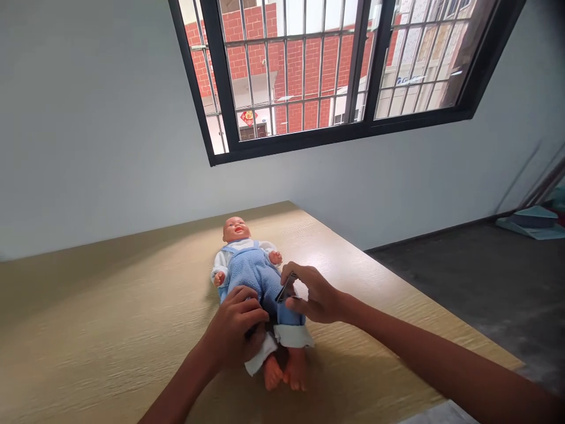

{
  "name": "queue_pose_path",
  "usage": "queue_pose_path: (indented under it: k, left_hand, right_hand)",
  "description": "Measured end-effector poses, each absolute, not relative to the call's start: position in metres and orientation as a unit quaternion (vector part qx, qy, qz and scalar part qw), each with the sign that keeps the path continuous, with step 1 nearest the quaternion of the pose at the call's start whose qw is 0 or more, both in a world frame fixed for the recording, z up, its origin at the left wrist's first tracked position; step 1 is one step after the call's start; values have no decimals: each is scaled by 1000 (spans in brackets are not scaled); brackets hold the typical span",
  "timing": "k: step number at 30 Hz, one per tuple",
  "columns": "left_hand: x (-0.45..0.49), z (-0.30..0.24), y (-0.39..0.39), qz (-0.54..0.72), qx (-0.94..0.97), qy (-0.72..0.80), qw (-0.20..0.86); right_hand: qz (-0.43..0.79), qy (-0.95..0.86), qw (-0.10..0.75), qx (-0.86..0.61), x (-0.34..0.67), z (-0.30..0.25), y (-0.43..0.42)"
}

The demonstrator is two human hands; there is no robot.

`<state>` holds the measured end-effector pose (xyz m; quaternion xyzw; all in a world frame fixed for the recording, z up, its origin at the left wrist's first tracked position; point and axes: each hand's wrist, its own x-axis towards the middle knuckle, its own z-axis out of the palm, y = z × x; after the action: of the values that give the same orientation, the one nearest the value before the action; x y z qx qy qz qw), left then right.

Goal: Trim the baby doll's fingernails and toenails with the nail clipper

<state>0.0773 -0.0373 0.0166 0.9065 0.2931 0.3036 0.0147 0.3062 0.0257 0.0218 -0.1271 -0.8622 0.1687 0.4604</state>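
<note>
Head view: blue-and-white-clad plastic baby doll [249, 266] face-up on pale wood-grain worktop [132, 294]; prob. light, soft clothes, stiff limbs; hold at torso. L hand [238, 318] over doll's leg, fingers curled, grip can't tell. R hand [316, 292] side-on above other leg, fingers clamped on small dark shiny metal-like implement [285, 291].

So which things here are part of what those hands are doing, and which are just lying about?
In use:
doll, partly beneath the left hand
small dark object, in the right hand
table, supporting the doll

Just around:
teal item on the floor
window
</note>
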Motion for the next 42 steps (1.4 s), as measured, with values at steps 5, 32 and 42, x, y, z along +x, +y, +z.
queue_pose_path:
  k: [5,32,42]
  left_hand:
    - [90,21,-51,256,907,330,59]
    - [106,21,-61,248,890,363,122]
    - [104,31,-63,298,831,381,276]
  right_hand:
    - [158,-853,487,-98,299,20,14]
    - [214,-812,534,-102,299,20,13]
    - [361,-834,409,-77,304,34,11]
